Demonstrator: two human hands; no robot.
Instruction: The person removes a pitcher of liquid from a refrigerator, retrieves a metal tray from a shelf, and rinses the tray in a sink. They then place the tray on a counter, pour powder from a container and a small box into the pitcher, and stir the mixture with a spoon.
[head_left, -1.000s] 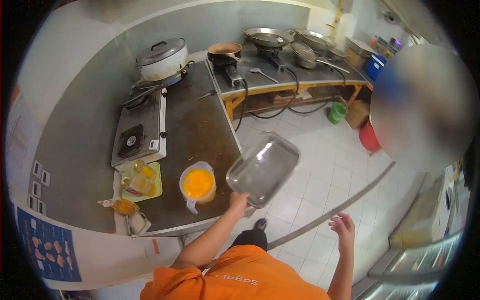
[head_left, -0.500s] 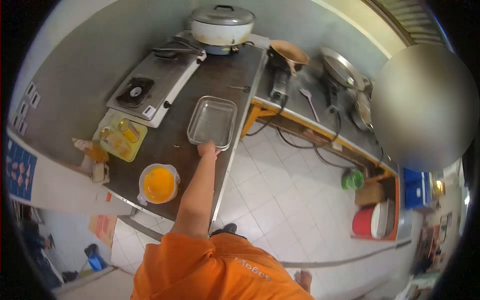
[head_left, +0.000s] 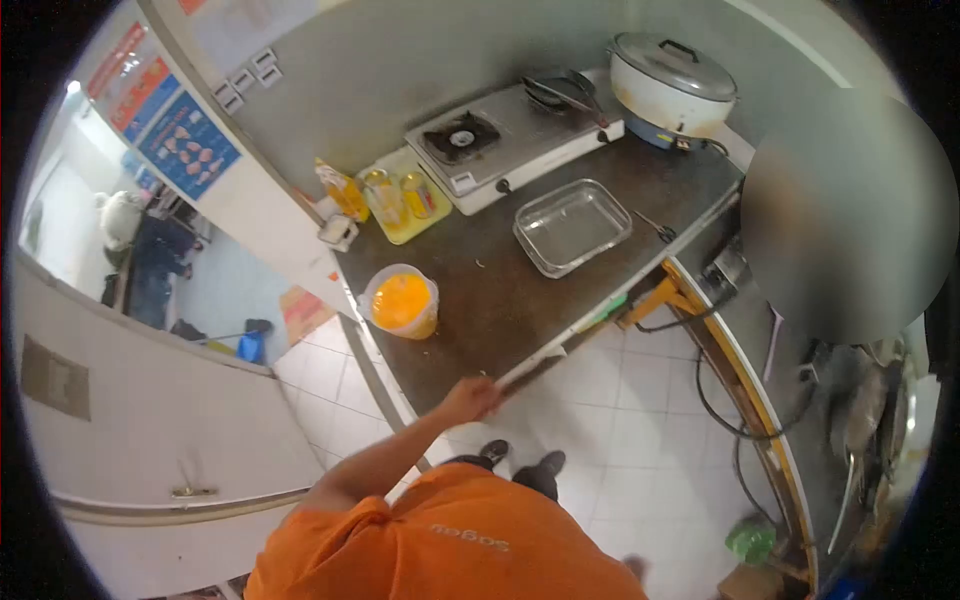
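My left hand (head_left: 472,400) is at the front edge of the dark counter (head_left: 470,340), with its fingers curled. A brown strip along the edge meets the fingertips; what they grip is unclear. Behind it stands a pitcher (head_left: 402,302) of orange-yellow liquid. A rectangular glass dish (head_left: 572,228) sits farther right, apart from the hand. Only a blurred, dark bit of my right hand (head_left: 636,566) shows beside the orange shirt, its fingers not readable.
A gas stove (head_left: 510,140) and a large lidded pot (head_left: 672,85) stand along the wall. On a yellow-green tray (head_left: 430,225) are glasses. A fork (head_left: 655,228) lies near the dish. A green object (head_left: 603,312) shows by the counter's edge; cables hang at the right.
My left hand has let go of the glass dish and moved back to the counter's front edge. The view has turned left, showing more of the doorway and the room beyond.
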